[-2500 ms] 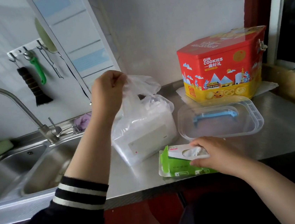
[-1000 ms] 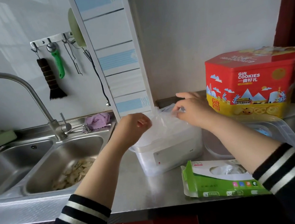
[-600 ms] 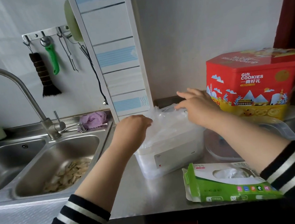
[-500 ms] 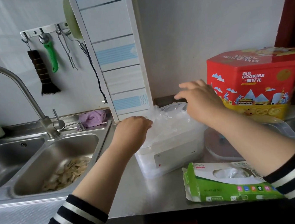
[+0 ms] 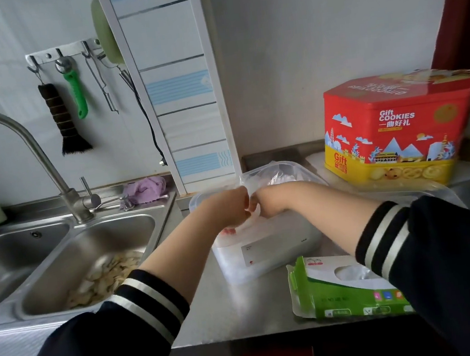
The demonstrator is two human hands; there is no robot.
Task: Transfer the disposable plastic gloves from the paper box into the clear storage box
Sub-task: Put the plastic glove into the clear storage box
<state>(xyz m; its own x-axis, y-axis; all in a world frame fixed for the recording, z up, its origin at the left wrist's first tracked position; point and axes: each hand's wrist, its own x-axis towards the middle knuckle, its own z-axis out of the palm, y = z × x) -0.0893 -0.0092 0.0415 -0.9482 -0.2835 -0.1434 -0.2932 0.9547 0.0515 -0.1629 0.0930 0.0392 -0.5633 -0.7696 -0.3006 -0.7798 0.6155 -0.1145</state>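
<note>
- Two hands meet at the centre of the frame, over the open top of one clear storage box [image 5: 268, 250]: the left hand [image 5: 227, 209] and the right hand [image 5: 266, 205] sit knuckle to knuckle, both pushed down into the plastic gloves [image 5: 274, 174].
- Fingers of both hands are hidden under the film and behind the knuckles, so I cannot tell how far either is curled or what it grips.
- The gloves form one crumpled clear heap rising from the box's far side.
- One green and white paper box [image 5: 343, 291] lies flat at lower right on the steel counter [image 5: 237, 312], some film showing in its window.
- One red and yellow cookie tin [image 5: 398, 127] stands at right.
- Two sink basins [image 5: 69, 255] at left; one tap [image 5: 34, 153]; one purple cloth [image 5: 145, 188].
- Four utensils hang on one hook rail [image 5: 64, 52], upper left.
</note>
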